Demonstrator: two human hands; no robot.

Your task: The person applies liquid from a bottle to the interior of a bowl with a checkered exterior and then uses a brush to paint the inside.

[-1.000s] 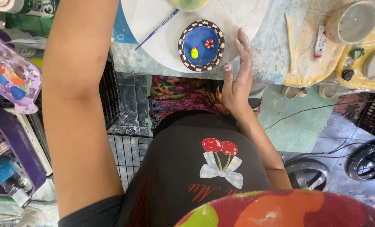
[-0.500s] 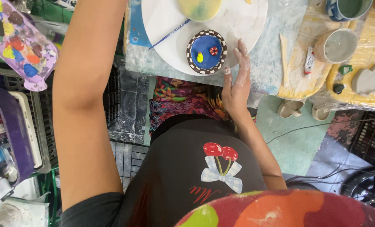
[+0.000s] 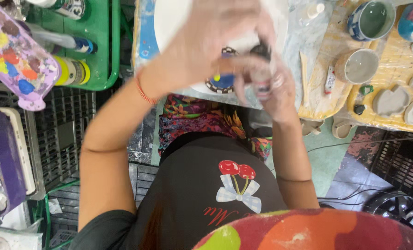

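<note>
Small paint bottle (image 3: 262,78), pale-bodied with a dark cap, sat between both hands, raised above the blue dish with the chequered rim (image 3: 222,82), which lay just under the fingers on the white round board (image 3: 169,28). Largest first: the board lay beyond the fingertips; the purple paint palette (image 3: 12,51) stood well off to the left of the fingers on a green tray (image 3: 102,55); a grey-filled cup (image 3: 357,65) and a blue-patterned cup (image 3: 371,19) stood well off to the right of them; the dish came next, then the bottle. Judged step: working the cap. To do it well, the body wanted a firm steady hold while only the cap turned, bottle kept upright and over the board so any drip missed the dish's painted face. Left hand (image 3: 211,41) reached across from above, blurred, fingers curled at the cap end; exact closure could not be told. Right hand (image 3: 273,88) rose from below, wrist bent back, fingers wrapped closed around the bottle's body.
</note>
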